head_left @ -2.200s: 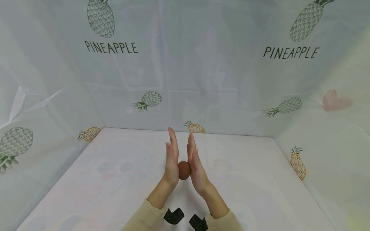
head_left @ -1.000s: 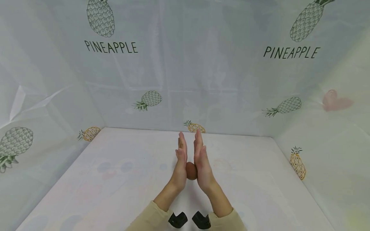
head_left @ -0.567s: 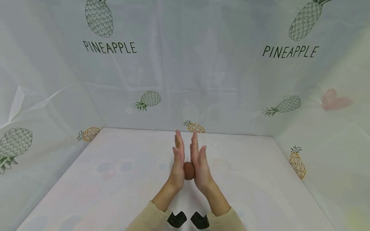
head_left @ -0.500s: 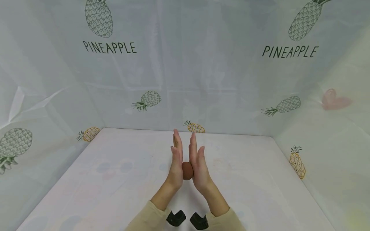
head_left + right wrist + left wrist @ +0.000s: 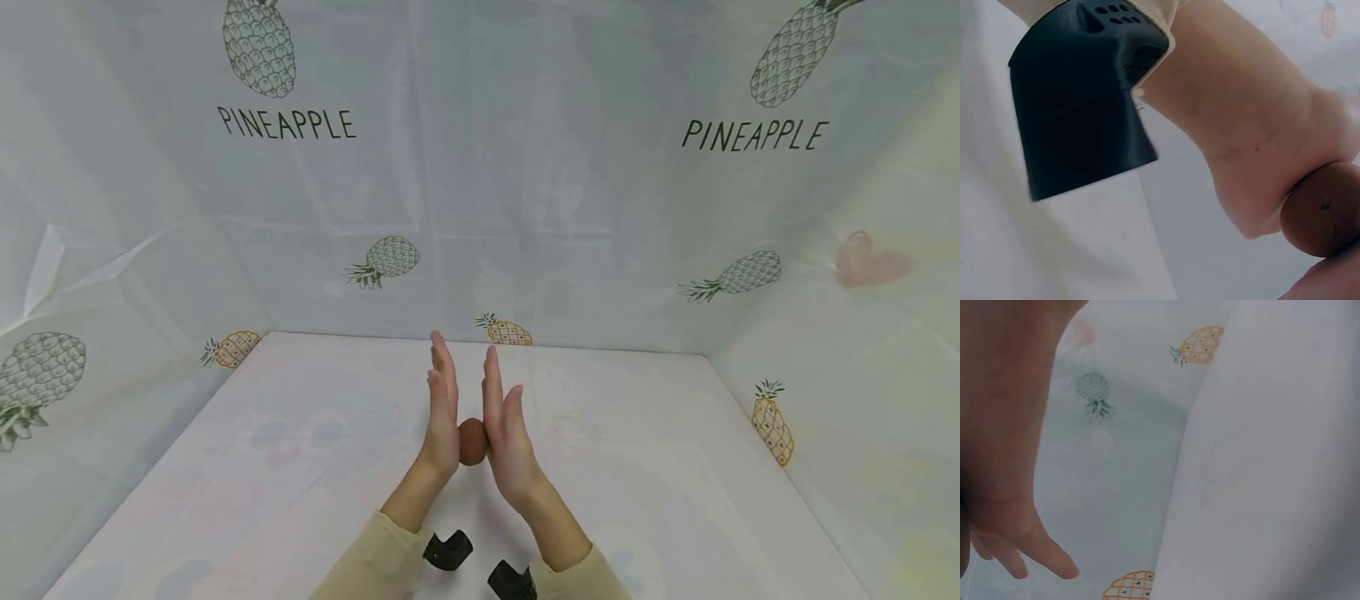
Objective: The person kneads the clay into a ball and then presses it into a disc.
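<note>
A brown ball (image 5: 472,442), which looks like clay, sits between my two upright palms above the table. My left hand (image 5: 442,425) presses it from the left with straight fingers pointing up and away. From the other side my right hand (image 5: 512,442) presses it, its fingers also straight and its thumb standing a little apart. In the right wrist view, small cracks mark the surface of the ball (image 5: 1322,209), which touches both palms. The left wrist view has part of a hand (image 5: 1007,506) at its left edge; the ball does not show there.
A pale table (image 5: 637,467) lies beneath the hands. Pineapple-printed sheeting (image 5: 555,183) rises behind it and along both sides. Black curved mounts sit at the left cuff (image 5: 448,550) and the right cuff (image 5: 513,579).
With the ball between them, both hands shift left from where they were one second ago. The left hand moves slightly forward and the right slightly back, the palms staying on the ball.
</note>
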Tool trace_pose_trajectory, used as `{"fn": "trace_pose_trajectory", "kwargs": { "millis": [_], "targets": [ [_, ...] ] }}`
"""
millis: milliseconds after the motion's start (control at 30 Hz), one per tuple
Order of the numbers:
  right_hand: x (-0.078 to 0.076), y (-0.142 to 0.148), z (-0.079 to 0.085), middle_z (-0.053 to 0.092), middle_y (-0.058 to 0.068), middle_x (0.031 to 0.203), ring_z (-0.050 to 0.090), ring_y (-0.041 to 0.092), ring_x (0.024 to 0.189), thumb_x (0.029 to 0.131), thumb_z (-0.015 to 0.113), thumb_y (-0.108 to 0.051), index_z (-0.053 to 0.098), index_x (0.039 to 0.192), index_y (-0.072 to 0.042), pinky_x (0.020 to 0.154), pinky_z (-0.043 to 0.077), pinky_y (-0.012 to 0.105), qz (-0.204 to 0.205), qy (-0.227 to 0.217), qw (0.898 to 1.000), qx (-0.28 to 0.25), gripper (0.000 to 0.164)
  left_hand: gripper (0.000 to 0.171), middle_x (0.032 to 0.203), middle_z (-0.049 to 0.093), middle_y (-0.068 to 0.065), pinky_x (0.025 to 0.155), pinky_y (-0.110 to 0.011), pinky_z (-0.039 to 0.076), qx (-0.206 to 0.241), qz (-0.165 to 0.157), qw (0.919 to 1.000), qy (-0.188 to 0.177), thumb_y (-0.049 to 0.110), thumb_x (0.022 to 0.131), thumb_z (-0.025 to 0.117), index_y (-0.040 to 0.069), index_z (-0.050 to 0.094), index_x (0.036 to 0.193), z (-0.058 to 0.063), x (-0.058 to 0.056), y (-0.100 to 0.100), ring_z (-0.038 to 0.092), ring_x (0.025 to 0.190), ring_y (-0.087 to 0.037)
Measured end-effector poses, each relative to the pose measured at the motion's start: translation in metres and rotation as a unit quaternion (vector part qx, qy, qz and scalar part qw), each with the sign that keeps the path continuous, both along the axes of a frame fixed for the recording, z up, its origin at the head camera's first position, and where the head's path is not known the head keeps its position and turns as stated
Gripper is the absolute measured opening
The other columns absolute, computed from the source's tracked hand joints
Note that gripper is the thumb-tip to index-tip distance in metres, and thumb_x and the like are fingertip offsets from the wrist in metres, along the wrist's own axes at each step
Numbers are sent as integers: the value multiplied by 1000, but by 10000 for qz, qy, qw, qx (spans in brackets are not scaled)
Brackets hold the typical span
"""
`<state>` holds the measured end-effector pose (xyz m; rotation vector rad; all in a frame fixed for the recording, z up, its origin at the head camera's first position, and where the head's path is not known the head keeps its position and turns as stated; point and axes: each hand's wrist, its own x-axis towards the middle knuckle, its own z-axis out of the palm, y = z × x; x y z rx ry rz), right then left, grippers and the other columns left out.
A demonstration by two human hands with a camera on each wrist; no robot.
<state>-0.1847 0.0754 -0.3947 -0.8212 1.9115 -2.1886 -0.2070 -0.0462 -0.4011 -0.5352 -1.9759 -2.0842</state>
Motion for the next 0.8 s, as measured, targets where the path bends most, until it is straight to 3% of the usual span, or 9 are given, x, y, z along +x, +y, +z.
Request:
{"fn": "trace_pose_trajectory", "kwargs": {
  "millis": [167,300,800],
  "targets": [
    [1,1,3,-23,-17,174,-21,23,162,103,-13,-69,-13,168,-42,123,-20,65,-136,175,9998,-22,70,75,173,-27,14,120,-66,-26,-173,-114,9997,-112,71,103,-6,35,-19,167,-3,0,2,-31,158,-17],
    [0,2,5,-23,-12,175,-21,25,162,103,-11,-68,-16,169,-35,122,-20,67,-174,300,9994,-72,73,77,173,-27,11,119,-63,-28,-215,-77,9997,-115,70,104,-5,31,-19,168,-7,-1,5,-32,158,-17],
    [-5,16,10,-14,-25,173,-12,18,163,105,-8,-68,-10,169,-39,126,-17,60,-700,346,9960,-446,71,74,173,-24,16,121,-59,-28,-208,-595,9979,124,69,106,-4,30,-19,168,-16,10,24,-26,160,-13]
  ]
}}
